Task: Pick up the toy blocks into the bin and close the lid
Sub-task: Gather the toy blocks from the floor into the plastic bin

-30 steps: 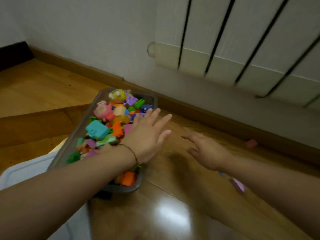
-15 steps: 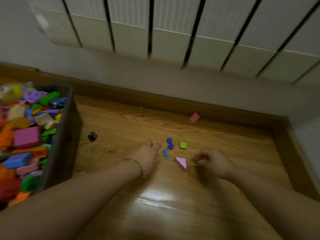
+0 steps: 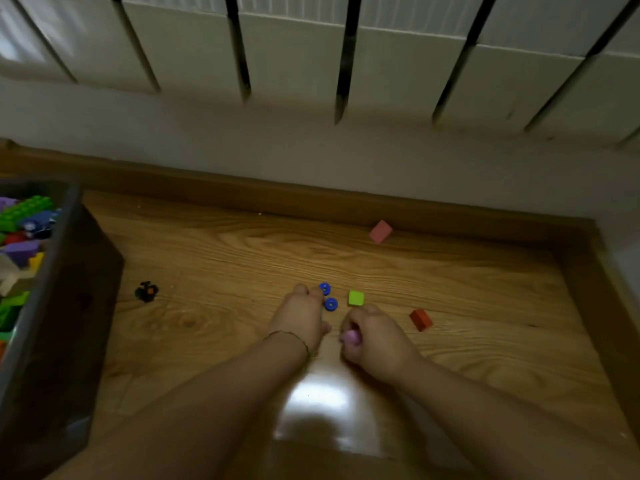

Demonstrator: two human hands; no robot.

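Wooden floor (image 3: 214, 258): glossy planks, with a bright patch of glare nearest the camera between the two forearms.
Left hand (image 3: 300, 318): knuckles up and fingers curled down onto the floor, fingertips at the blue wheels; I cannot tell whether it grasps anything. A thin bracelet (image 3: 289, 336) circles the wrist.
Right hand (image 3: 374, 341): just beside the left hand, fingers clenched around a small pink piece (image 3: 350, 336) that peeks out on the thumb side.
Blue wheels (image 3: 331, 304): two small round pieces on the floor, one just beyond the other, touching the left fingertips.
Green cube (image 3: 356, 298): on the floor just right of the wheels, just beyond the right knuckles.
Red block (image 3: 420, 319): lying loose on the floor near the right hand, to its right.
Black piece (image 3: 147, 291): small dark toy with an orange spot, on the floor between the bin and the left hand.
Bin (image 3: 59, 306): dark-walled, at the left edge, open and heaped with coloured blocks (image 3: 24, 211), green and purple among them.
Pink block (image 3: 380, 231): tilted on the floor, well beyond the hands, just beside the skirting board (image 3: 242, 192).
Radiator (image 3: 311, 57): white panels on the wall (image 3: 311, 150) above the skirting board.
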